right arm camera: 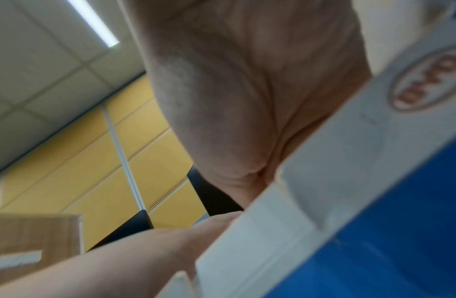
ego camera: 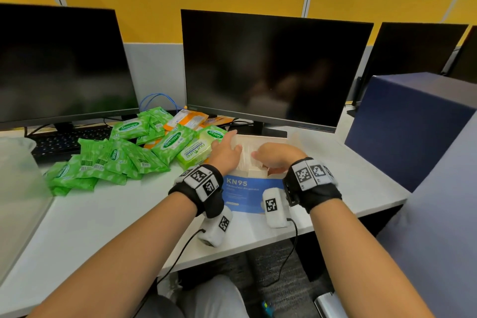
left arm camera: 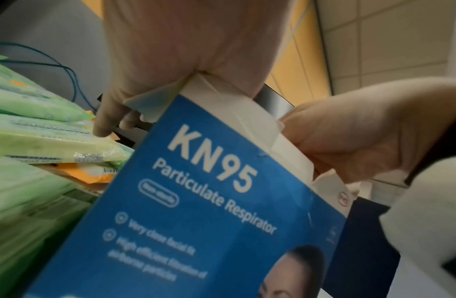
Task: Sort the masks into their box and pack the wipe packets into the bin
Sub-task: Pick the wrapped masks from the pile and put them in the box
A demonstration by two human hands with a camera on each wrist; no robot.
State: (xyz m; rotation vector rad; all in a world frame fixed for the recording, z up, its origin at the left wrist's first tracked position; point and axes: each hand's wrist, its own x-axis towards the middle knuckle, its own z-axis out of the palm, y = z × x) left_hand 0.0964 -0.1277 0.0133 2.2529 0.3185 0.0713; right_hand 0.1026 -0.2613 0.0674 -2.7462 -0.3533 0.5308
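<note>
- I have the blue-and-white cardboard KN95 mask box (ego camera: 245, 188) lying flat on the white desk (ego camera: 103, 214) in front of the centre monitor (ego camera: 271, 67), its open white flaps facing away from me.
- My left hand (ego camera: 224, 153) lies over the box's left flap with fingers straight, gripping nothing.
- My right hand (ego camera: 277, 156) curls at the open mouth; whether it pinches a flap or a mask, I cannot tell (the wrist views are blurred).
- I judge the box light and thin-walled, easily crushed: better held by its side walls than by its flaps.
- The green plastic wipe packets (ego camera: 124, 155) lie heaped just left of the box; they look soft and slippery, best gripped across the middle.
</note>
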